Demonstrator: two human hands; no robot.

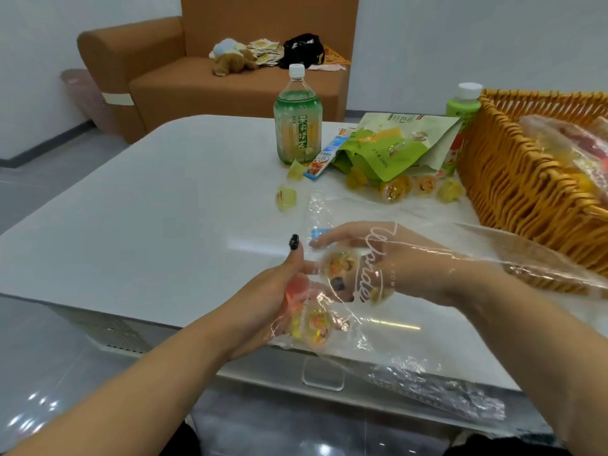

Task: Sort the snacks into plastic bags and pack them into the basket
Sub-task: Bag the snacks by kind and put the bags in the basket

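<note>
A clear plastic bag [404, 353] printed with white lettering lies across the near table edge. My right hand [388, 261] is inside the bag and pinches a jelly cup [339, 265] between thumb and fingers. From outside, my left hand [263, 301] grips the bag's end, where a red jelly cup [293, 292] and a yellow one [316, 325] sit. More loose jelly cups [394, 189] lie on the table near the wicker basket [513, 185], which stands at the right and holds bagged snacks [566, 143].
A green tea bottle [297, 126], a small blue-and-white packet [324, 158], a green snack pouch [388, 149] and a second bottle [460, 123] stand at the back of the white table [148, 209]. A single jelly cup [285, 198] lies apart. A brown sofa [197, 77] is behind.
</note>
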